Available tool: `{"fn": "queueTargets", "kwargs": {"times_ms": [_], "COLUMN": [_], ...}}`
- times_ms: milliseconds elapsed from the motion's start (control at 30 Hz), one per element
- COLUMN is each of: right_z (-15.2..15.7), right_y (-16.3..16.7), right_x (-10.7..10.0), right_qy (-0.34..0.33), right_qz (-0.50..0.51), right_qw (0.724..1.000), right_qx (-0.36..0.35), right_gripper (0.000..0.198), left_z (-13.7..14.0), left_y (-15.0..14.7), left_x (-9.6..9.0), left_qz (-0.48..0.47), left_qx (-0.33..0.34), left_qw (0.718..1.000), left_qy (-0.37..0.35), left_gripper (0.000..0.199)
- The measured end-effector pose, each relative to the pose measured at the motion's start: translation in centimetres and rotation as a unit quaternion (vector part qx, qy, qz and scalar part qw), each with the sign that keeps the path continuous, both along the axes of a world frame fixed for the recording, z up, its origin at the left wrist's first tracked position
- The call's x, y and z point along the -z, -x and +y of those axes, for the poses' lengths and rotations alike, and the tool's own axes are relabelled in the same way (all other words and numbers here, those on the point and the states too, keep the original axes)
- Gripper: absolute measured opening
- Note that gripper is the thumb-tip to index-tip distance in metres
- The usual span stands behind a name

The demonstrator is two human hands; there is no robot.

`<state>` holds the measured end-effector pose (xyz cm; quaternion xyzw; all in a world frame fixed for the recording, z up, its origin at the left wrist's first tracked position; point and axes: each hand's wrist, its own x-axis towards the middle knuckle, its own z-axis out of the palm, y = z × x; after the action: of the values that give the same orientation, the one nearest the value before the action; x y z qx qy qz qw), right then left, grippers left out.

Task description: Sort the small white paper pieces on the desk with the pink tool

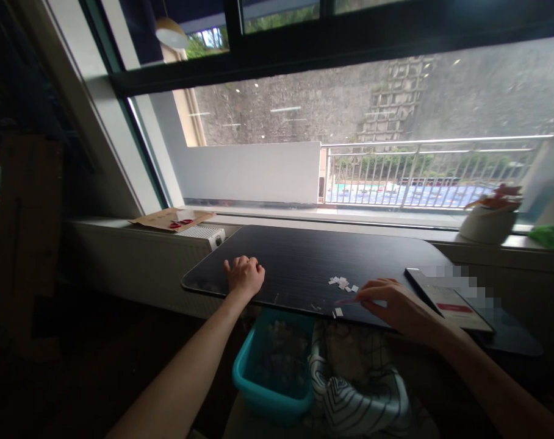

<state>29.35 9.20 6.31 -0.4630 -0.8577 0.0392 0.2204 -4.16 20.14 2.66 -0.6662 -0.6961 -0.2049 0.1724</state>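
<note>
My right hand [391,300] is over the near edge of the dark table [295,253], its thumb and fingers pinched on a thin, pinkish, see-through strip [345,302]. A white square piece [338,312] lies just below the strip's tip. Beyond it is a loose cluster of small white pieces [343,283]. To the left, my left hand [246,275] rests on the tabletop with its fingers curled under. What those fingers hold, if anything, is hidden.
A flat, tablet-like device [455,305] lies right of my right hand. Below the table edge is a turquoise tub [272,390] with dim contents, beside a patterned cloth [363,402]. A brown paper item [167,219] and a potted plant [487,222] are along the window sill.
</note>
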Motion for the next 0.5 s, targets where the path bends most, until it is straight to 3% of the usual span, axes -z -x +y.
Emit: {"fn": "queueTargets", "kwargs": {"times_ms": [200,367,500], "right_z": [1.9,-0.2,-1.5], "right_y": [1.4,0.1,-0.7], "right_x": [1.1,0.5,0.3], "right_qy": [-0.021,0.031,0.047], "right_qz": [0.017,0.016,0.016], "right_qw": [1.000,0.999,0.999], "right_qx": [0.003,-0.013,0.002], "right_gripper": [0.026,0.024,0.022], "left_z": [-0.1,-0.1,-0.1], "left_y": [-0.1,-0.1,0.0], "left_x": [-0.1,-0.2,-0.1], "left_qz": [0.001,0.005,0.019], "left_qx": [-0.005,-0.001,0.032], "left_qw": [1.000,1.000,0.998], "left_qy": [0.003,0.001,-0.051], "left_gripper": [0.024,0.024,0.023]}}
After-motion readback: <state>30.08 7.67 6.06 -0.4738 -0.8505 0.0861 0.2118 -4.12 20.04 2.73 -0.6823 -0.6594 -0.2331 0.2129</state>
